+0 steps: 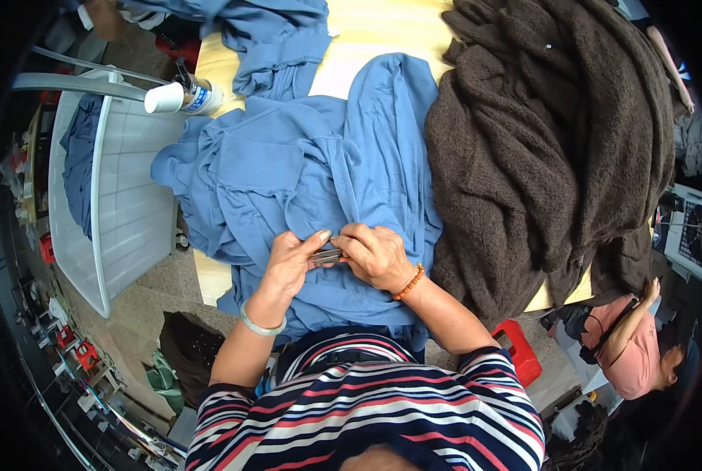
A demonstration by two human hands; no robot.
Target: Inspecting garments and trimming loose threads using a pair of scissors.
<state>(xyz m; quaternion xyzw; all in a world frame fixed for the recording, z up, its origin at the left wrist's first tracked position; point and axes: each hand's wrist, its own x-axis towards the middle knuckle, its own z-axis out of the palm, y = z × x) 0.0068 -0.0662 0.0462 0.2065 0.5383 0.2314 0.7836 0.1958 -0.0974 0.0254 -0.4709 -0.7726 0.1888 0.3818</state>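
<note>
At centre frame your left hand [292,263] and right hand [376,255] meet over the blue garment [288,169] on the counter [367,27], fingers of both clamped on a small metal clipper [326,256]. Keep the fabric pinched taut, and snip close without nicking the cloth.

Here's the person's top [367,408]: short-sleeved, striped across in navy, white and coral red, the bands running wide over the chest and narrower at the sleeve hems. Both forearms are bare from the sleeve down. On the left wrist sits a smooth, pale green bangle [261,323], a plain closed ring with a glassy look. On the right wrist, a bracelet [408,282] of small round orange beads strung in a single row. The fingers [359,235] show no rings from this angle.
</note>
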